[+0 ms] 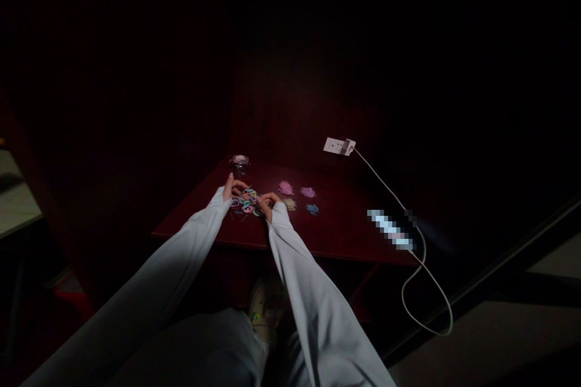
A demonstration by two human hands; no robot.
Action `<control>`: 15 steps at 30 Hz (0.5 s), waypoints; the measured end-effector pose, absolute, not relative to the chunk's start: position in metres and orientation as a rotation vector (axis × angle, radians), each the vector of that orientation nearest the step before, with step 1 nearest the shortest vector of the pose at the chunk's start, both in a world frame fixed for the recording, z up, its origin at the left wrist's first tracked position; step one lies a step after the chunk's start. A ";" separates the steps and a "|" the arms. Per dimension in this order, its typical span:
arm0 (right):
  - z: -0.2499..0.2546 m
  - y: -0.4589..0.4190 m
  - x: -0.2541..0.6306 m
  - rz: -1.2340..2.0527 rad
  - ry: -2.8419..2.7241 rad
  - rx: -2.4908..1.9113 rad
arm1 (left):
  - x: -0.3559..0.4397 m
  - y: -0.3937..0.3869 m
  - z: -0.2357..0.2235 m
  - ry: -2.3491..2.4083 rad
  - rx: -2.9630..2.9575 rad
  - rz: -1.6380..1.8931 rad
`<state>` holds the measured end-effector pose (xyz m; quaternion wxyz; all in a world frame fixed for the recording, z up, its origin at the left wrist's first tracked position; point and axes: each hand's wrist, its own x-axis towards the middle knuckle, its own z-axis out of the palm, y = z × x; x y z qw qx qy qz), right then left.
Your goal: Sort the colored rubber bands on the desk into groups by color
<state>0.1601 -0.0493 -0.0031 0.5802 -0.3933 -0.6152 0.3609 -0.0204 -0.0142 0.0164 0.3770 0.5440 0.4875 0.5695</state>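
A heap of mixed-colour hair ties [249, 195] lies on the dark red table between my two hands. At the heap's left edge is my left hand [233, 186], thumb raised and apart from the fingers, which reach over the ties. My right hand [269, 201] is at the right edge, fingers drawn together toward the heap; whatever is in their tips is too small to make out. Right of it are sorted piles: a pink pile [285, 187], a purple pile [307, 192], a pale yellow pile [289, 204] and a blue pile [311, 209].
A clear jar [239, 163] stands at the table's back left corner. A white power socket [339, 146] at the back feeds a white cable [424, 242] that hangs over the right side. A blurred bright phone-like object [391, 230] lies near the right edge.
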 end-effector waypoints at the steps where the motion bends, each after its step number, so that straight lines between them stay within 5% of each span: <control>1: -0.003 -0.049 0.163 0.839 -1.426 -0.923 | -0.022 -0.013 0.016 1.251 1.390 1.450; 15: 0.017 -0.048 0.278 0.481 -1.284 -1.233 | -0.022 -0.010 0.016 1.279 1.406 1.403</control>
